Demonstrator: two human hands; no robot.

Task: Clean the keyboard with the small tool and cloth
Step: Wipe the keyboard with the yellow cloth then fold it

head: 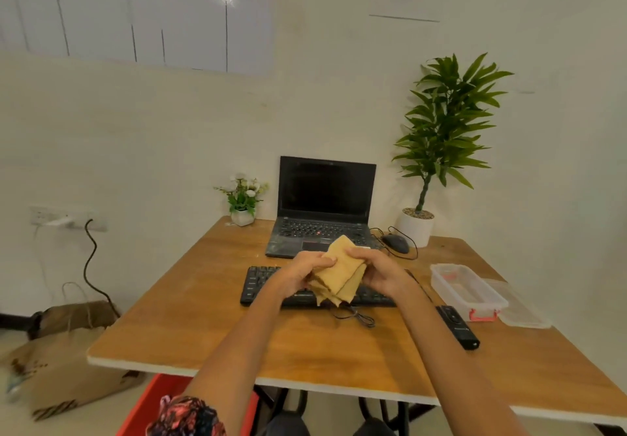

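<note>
A: Tan and soft, that cloth (pixel 339 274) sits folded into layers between both hands, lifted above the keyboard (pixel 261 283).

B: Why both hands on it?

A: My guess is the folds are being arranged into a pad for wiping. The left hand (pixel 298 274) curls its fingers round the cloth's left edge, thumb on top; the right hand (pixel 380 274) grips the right edge the same way. Loose corners hang down at the bottom, so it is thin and floppy.

B: And the keyboard itself?

A: Flat, black, matte plastic with rows of low keys, lying on the wooden table (pixel 203 334) right under the hands, its thin cable (pixel 356 318) looped at the near edge. That puts it within easy reach.

B: The small tool?

A: I cannot say for sure. A slim black stick-shaped object (pixel 458 327) lies to the right of the keyboard, beside a clear plastic box (pixel 468 291) with red clasps. It may be the tool.

B: Anything else?

A: An open laptop (pixel 325 205) with a dark screen sits behind the keyboard, a mouse (pixel 396 243) beside it.
</note>
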